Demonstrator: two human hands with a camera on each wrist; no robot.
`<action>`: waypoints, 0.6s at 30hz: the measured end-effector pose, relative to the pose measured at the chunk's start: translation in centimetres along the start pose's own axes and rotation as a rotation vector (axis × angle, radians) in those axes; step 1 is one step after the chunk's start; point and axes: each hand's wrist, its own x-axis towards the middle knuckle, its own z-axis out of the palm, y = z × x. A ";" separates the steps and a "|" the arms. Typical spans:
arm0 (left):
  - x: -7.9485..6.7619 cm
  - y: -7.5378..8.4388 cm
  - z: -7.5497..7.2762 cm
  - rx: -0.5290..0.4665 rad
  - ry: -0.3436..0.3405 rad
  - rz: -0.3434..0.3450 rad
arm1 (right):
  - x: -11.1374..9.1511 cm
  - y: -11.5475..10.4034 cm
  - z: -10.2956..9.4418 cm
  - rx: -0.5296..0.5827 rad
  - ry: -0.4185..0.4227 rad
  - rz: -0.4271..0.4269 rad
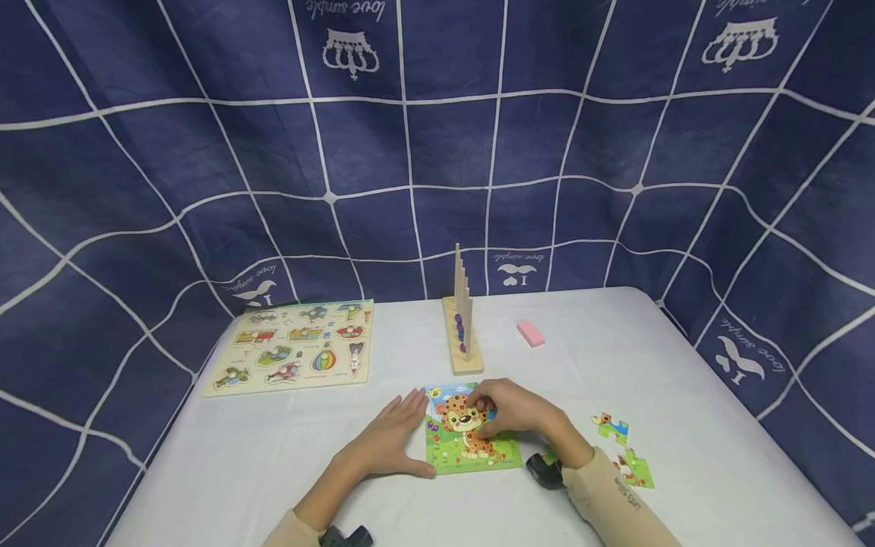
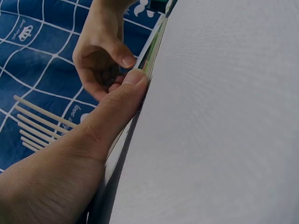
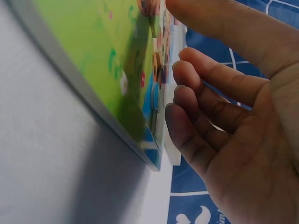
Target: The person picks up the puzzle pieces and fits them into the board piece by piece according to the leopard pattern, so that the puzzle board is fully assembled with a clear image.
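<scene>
A square leopard jigsaw puzzle [image 1: 447, 453] on a green and blue board lies flat on the white table. My left hand [image 1: 390, 441] rests beside its left edge, fingers stretched away from me and thumb at the lower left corner; the left wrist view shows the thumb [image 2: 124, 93] along the board's edge. My right hand [image 1: 513, 406] is over the right half of the puzzle, thumb and fingers bent loosely apart, tips close over the leopard pieces. In the right wrist view some pieces [image 3: 155, 60] stand slightly raised, and nothing shows between the fingers [image 3: 187, 126].
Loose puzzle pieces [image 1: 636, 469] lie to the right, one partly hidden by the right wrist camera. Behind the puzzle stands a wooden peg rack [image 1: 468, 363] with purple and blue beads. A pink block [image 1: 530, 333] and a knobbed vehicle board [image 1: 294, 346] lie farther back.
</scene>
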 end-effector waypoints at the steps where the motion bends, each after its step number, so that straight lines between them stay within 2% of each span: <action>1: 0.0 0.0 0.0 -0.001 0.000 0.000 | -0.1 0.0 -0.1 0.006 0.001 0.003; 12: 0.3 0.0 -0.1 0.008 0.011 0.002 | -1.7 0.8 -0.8 0.014 0.044 0.006; 18: 0.0 -0.1 0.2 0.013 0.003 -0.011 | -3.8 2.4 -1.0 -0.013 0.101 0.079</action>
